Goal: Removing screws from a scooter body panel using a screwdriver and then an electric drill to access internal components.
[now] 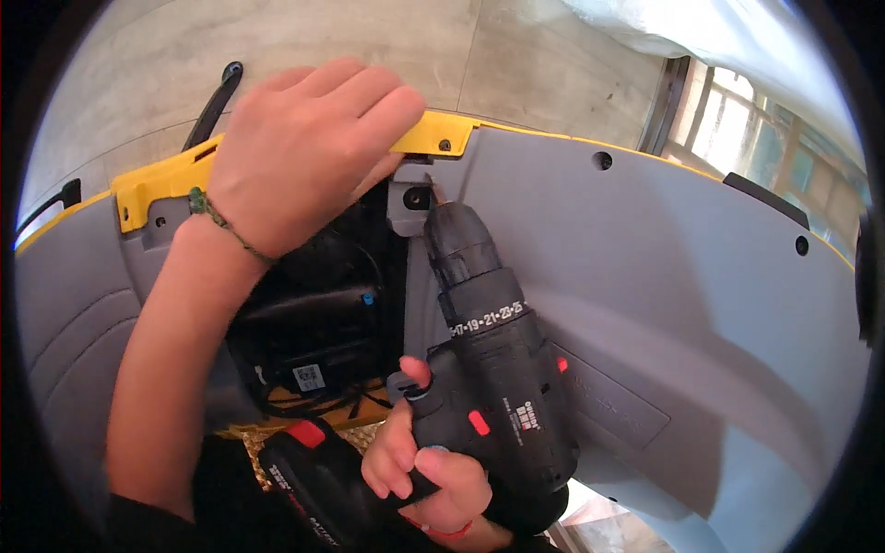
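Fingers (433, 465) of our right hand (429, 479) are wrapped tightly around the grip of a black cordless drill with red buttons (493, 369), the index finger raised beside the trigger area. We note the drill tilted up and to the left, its chuck and short bit meeting a grey plastic bracket (415, 198) just under the yellow plastic trim strip (433, 136). Our left hand (304, 152), a green beaded cord at the wrist, lies curled over that yellow strip, fingers bent down over its upper edge and gripping it; the fingertips are hidden behind the strip. We record the strip running along the top of a large grey moulded plastic panel (673, 267), which fills the middle and right of the view and bears several small round screw holes. Between our forearms an opening in the panel shows black components and wiring (318, 323). Beyond the panel's upper edge lies a pale concrete floor (304, 37).
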`<control>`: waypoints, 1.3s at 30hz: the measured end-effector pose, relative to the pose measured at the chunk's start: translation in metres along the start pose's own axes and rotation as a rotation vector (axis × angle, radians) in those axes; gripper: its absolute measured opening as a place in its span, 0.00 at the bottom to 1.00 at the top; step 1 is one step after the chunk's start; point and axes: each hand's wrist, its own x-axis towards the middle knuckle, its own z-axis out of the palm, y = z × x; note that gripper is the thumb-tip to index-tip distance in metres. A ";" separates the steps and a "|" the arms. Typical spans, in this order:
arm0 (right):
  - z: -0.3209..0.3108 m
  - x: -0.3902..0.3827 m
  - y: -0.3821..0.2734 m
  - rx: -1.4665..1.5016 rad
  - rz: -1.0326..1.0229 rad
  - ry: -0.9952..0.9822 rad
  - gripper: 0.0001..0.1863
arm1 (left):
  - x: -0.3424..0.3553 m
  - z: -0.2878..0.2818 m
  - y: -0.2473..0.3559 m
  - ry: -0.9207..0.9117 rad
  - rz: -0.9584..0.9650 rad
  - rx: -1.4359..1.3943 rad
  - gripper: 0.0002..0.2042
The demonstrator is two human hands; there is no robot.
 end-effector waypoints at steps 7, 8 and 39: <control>0.015 0.008 -0.016 -0.153 -0.089 0.145 0.35 | 0.001 0.009 -0.003 -0.021 -0.023 0.042 0.14; 0.016 0.008 -0.019 -0.173 -0.083 0.164 0.34 | 0.000 0.010 -0.003 -0.014 -0.038 0.004 0.09; 0.087 0.028 0.000 -0.149 -0.129 0.340 0.24 | 0.016 0.001 -0.022 -0.409 -0.103 -0.174 0.10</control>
